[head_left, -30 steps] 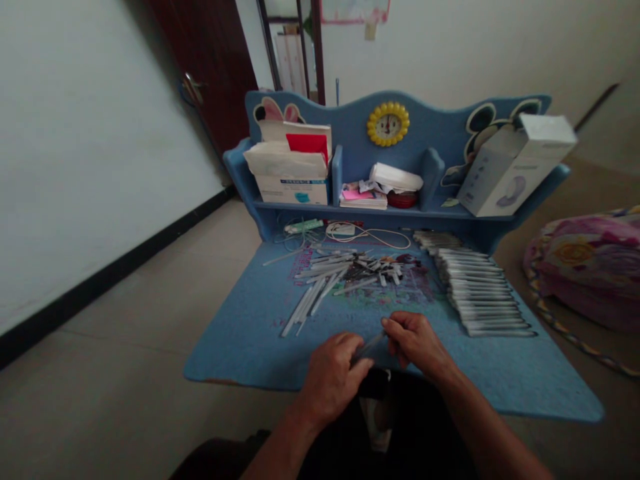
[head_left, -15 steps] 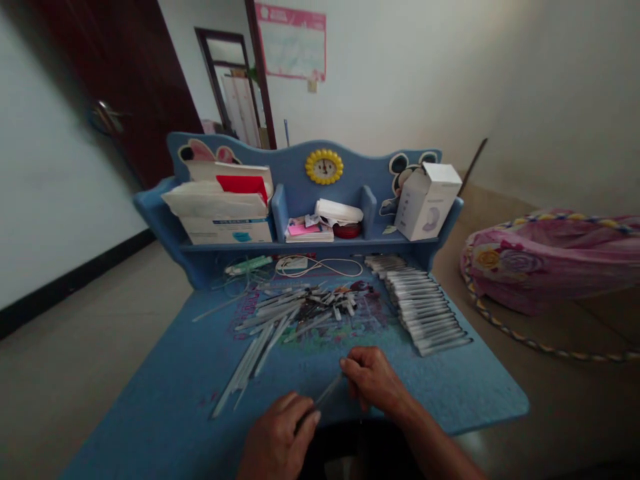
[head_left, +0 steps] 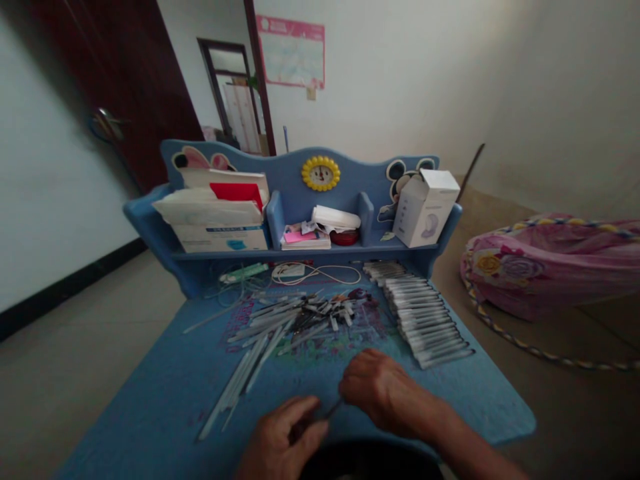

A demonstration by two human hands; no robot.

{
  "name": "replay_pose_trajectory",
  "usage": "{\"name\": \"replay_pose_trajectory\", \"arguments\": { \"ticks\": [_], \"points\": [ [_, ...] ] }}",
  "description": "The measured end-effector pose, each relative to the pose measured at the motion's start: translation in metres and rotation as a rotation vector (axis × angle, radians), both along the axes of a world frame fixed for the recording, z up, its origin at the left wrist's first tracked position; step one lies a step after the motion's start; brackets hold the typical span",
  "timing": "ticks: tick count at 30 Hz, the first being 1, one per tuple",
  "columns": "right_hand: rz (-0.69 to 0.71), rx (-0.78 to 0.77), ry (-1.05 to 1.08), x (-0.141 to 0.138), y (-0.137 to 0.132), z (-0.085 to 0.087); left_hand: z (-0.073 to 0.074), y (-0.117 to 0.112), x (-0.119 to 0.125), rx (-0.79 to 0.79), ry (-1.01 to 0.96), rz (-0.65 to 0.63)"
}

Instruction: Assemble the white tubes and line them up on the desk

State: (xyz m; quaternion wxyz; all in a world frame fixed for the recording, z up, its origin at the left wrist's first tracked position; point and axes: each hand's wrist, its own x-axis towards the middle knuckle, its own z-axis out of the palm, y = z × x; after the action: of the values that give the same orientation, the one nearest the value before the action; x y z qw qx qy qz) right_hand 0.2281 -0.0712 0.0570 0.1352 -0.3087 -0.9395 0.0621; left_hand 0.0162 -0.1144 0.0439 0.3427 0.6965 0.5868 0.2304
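Near the front edge of the table, my left hand (head_left: 287,430) is closed, with thumb and fingers pinching the lower end of a slim pen (head_left: 333,408). My right hand (head_left: 377,388) is closed over the upper end, knuckles up, so only a short dark stretch shows between the hands. Beyond them lies a loose pile of pen parts (head_left: 273,321), with clear tubes and small dark and white pieces. On the right, several pens with dark tips lie side by side in a long row (head_left: 425,322).
A black container (head_left: 373,460) sits below the front edge, close to both hands. At the back, a blue shelf (head_left: 320,253) holds a mask box (head_left: 220,237) and a white carton (head_left: 426,210). A white cord (head_left: 335,270) lies under it. A pink fabric basket (head_left: 545,267) stands right.
My right hand has turned over and closed further around the pen's upper end. The stretch between my hands now looks shorter and darker. The view has shifted slightly.
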Motion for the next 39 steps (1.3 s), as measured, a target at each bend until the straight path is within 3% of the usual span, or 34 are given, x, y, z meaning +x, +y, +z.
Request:
{"name": "replay_pose_trajectory", "arguments": {
  "ticks": [3, 5, 8, 10, 14, 17, 26, 31, 35, 39],
  "points": [
    [-0.143, 0.047, 0.071, 0.044, 0.040, 0.001, -0.006, 0.007, -0.014, 0.059, -0.087, 0.269],
    [-0.298, 0.097, 0.100, 0.082, 0.073, 0.000, -0.013, 0.012, -0.023, 0.083, -0.086, 0.363],
    [-0.535, 0.189, 0.032, 0.138, 0.118, -0.004, -0.029, 0.017, -0.030, 0.129, -0.064, 0.376],
    [-0.576, 0.188, -0.001, 0.164, 0.139, -0.008, -0.041, 0.019, -0.031, 0.192, -0.045, 0.372],
    [-0.584, 0.145, -0.063, 0.190, 0.163, -0.019, -0.061, 0.020, -0.031, 0.326, 0.012, 0.342],
    [-0.585, 0.109, -0.107, 0.197, 0.172, -0.027, -0.065, 0.022, -0.030, 0.402, 0.051, 0.319],
    [-0.615, 0.067, -0.185, 0.207, 0.185, -0.047, -0.062, 0.023, -0.027, 0.471, 0.125, 0.283],
    [-0.668, 0.100, -0.182, 0.201, 0.181, -0.048, -0.060, 0.020, -0.025, 0.426, 0.129, 0.272],
    [-0.696, 0.188, -0.110, 0.157, 0.160, -0.033, -0.060, 0.019, -0.025, 0.407, 0.106, 0.263],
    [-0.491, 0.106, 0.027, 0.069, 0.119, -0.017, -0.061, 0.018, -0.025, 0.391, 0.077, 0.261]
  ]
}}
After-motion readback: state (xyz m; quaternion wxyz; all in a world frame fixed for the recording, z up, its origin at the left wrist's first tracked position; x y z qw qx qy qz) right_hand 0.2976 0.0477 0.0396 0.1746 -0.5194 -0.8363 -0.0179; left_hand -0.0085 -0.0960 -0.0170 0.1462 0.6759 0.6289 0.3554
